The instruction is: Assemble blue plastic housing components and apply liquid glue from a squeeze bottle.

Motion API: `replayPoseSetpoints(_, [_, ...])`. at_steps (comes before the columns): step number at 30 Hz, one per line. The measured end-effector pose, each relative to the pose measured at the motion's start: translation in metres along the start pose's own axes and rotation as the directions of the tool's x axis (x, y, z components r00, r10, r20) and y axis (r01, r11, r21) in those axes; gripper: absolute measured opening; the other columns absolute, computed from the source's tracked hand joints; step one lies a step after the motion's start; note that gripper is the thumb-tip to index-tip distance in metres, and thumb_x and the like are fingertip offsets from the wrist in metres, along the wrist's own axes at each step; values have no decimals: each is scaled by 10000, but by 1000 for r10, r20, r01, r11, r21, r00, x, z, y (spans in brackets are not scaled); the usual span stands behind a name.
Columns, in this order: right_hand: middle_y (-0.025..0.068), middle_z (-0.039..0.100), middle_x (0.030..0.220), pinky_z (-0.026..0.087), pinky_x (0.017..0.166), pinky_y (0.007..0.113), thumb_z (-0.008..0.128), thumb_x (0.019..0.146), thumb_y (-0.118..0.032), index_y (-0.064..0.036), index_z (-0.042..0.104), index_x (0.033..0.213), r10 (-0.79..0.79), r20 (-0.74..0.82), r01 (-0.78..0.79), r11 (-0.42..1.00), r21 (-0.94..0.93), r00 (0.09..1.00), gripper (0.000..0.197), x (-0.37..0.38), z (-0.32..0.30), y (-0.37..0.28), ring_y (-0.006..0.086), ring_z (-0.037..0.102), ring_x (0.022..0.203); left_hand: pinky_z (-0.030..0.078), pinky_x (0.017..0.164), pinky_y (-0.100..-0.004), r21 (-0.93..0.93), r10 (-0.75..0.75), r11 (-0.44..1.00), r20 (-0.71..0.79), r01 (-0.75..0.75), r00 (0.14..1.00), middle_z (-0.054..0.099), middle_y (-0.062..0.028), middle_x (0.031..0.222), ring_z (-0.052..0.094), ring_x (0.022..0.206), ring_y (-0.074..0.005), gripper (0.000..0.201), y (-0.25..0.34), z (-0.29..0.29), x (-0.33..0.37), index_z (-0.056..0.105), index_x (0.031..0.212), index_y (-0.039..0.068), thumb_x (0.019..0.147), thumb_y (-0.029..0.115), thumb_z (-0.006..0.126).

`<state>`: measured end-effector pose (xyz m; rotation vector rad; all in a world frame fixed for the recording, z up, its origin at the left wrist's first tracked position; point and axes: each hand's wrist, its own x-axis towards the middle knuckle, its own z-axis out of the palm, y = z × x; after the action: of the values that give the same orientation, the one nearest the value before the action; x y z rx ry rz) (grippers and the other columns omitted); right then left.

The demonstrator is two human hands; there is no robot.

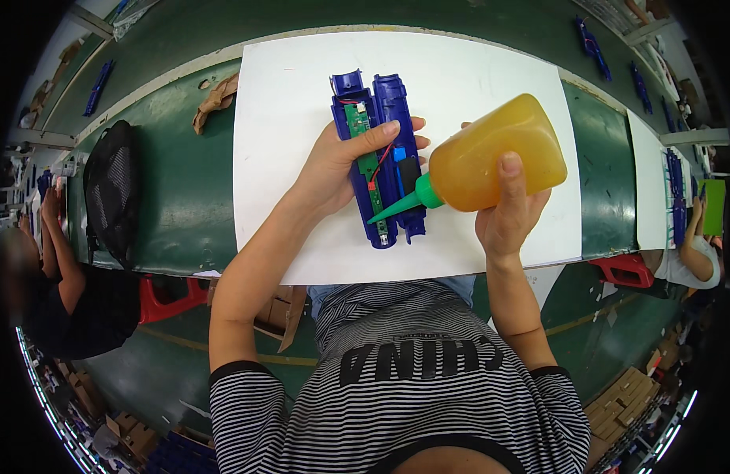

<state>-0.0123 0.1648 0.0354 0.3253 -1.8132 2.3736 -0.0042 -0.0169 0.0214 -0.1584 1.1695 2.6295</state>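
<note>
My left hand [337, 162] is closed around an opened blue plastic housing [391, 95], its thumb lying across the two long halves. Inside the left half sits a narrow green circuit board [367, 164]; a red wire runs from it to the right half, where a blue part and a black part [410, 172] lie. My right hand [511, 197] grips a squeeze bottle [499, 154] of amber liquid, tilted on its side. The bottle's green pointed nozzle [396, 208] reaches over the lower end of the board. Whether its tip touches the board I cannot tell.
A white sheet [286, 87] covers the green bench [179, 189]. To the left lie a black mesh bag [114, 193] and crumpled brown paper [216, 103]. People [61, 276] sit at both sides, near red stools [169, 299]. More blue housings [590, 47] rest across the way.
</note>
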Motion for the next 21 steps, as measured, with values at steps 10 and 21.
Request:
replayPoseSetpoints(10, [103,546,1046,481,863,325,587,873,-264,-11,453,1142,364,-274,-148,800,581,890,393,8,-8,16,189,553,997,543,792,-398,144,189,974,-86,-175,978,578,-188,1097,614,958,-280,392,-2,-7,5,456,1159,-48,865,182,576])
replayPoseSetpoints(21, [222,506,1132,471,932,428,523,849,-53,72,492,1114,471,42,29,-141,990,881,294,87,-171,13,347,508,1089,539,801,-402,116,72,992,-162,-53,984,572,-187,1106,602,975,-290,389,0,-15,14,459,1161,-50,866,175,575])
